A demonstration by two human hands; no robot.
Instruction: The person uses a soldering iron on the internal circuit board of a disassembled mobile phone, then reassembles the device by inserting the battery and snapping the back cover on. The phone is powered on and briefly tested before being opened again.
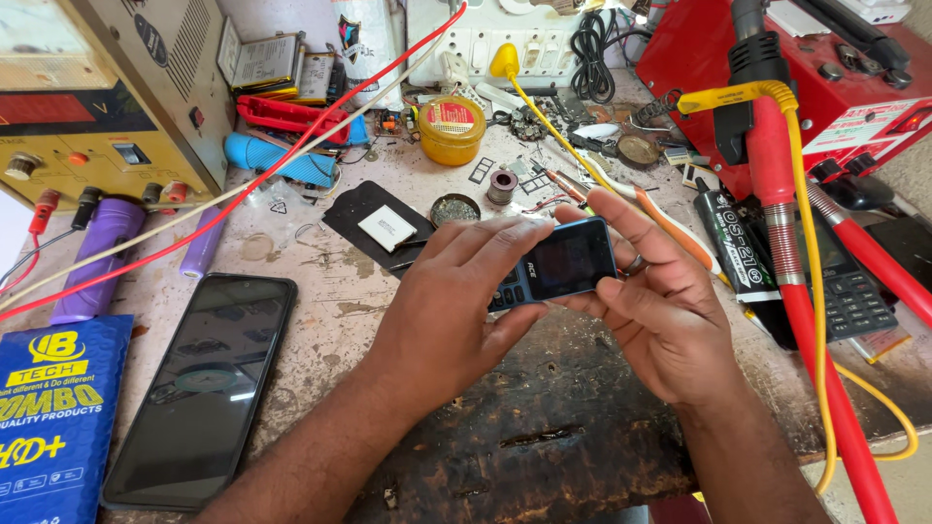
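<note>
Here, both hands hold a small keypad phone [555,264] above a stained, cluttered bench [369,301]: left hand [456,311] fingers curled over its keys, right hand [660,311] pinching its screen end. A smartphone [209,388] lies left, a power supply [107,92] behind.

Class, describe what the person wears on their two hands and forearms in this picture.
Both forearms are bare, with no sleeves, gloves or wristwatch in view. The right hand wears a plain metal ring on one finger. The left hand shows no rings.
</note>
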